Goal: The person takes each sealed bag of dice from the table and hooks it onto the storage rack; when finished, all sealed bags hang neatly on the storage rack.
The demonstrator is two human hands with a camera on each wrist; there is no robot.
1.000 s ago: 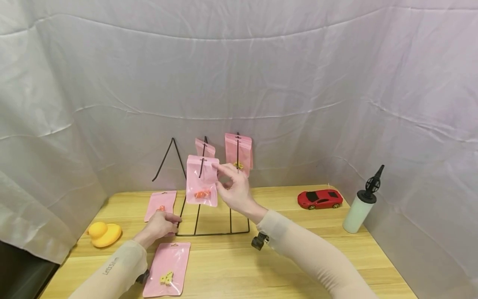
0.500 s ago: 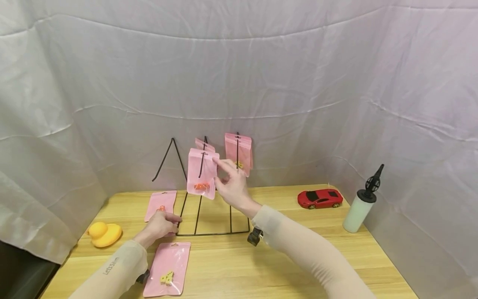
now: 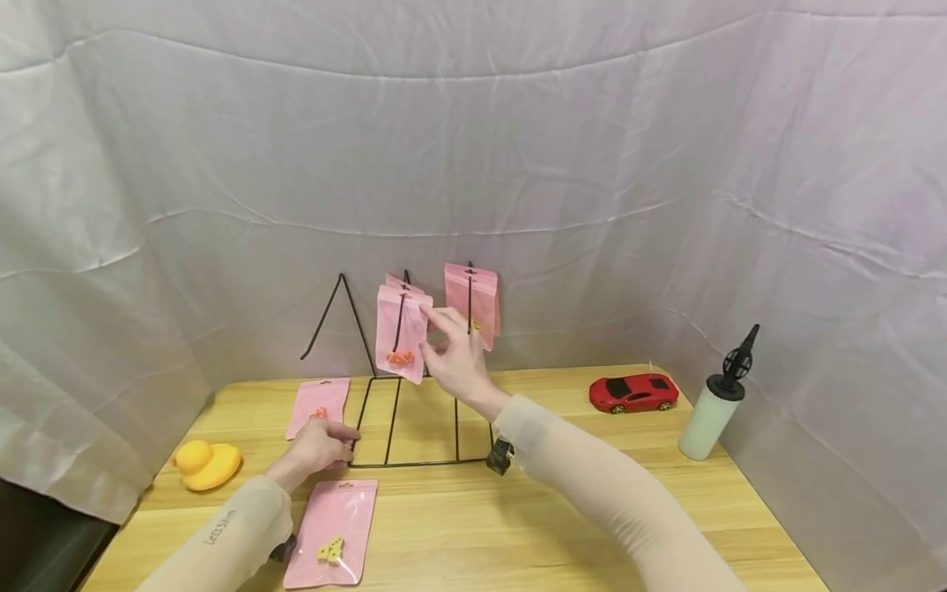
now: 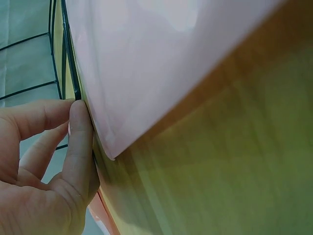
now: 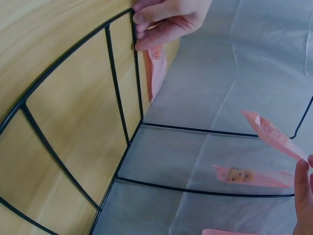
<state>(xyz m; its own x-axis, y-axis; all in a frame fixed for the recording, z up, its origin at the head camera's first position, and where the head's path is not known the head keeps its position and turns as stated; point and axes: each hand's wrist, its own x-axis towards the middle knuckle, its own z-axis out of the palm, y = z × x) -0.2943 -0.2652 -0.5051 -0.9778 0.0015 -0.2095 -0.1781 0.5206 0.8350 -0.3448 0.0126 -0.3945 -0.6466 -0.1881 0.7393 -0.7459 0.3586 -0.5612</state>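
With thumb and forefinger my right hand (image 3: 462, 366) pinches the right edge of a pink zip pouch (image 3: 390, 329) with orange dice inside. That pouch hangs from the middle hook of a black wire display rack (image 3: 418, 465), in front of another pink pouch (image 3: 399, 282). At the rack's front left corner, my left hand (image 3: 320, 448) pinches the base wire; the left wrist view shows thumb and fingertips (image 4: 80, 110) closed on it. Partly behind that hand lies a pink pouch (image 3: 311, 401) with orange dice. Nearer the front lies a pouch (image 3: 340, 514) with yellow dice.
Pink pouches (image 3: 482, 296) hang on the rack's right hook; the left hook (image 3: 323, 325) is bare. A yellow rubber duck (image 3: 209, 467) sits at left. A red toy car (image 3: 634, 395) and a hand air pump (image 3: 712, 419) stand at right. Grey curtain (image 3: 562, 271) surrounds the table.
My right hand has moved the orange-dice pouch up and back along the middle hook, closer to the pouch behind it. The left hand has stayed on the rack's base.
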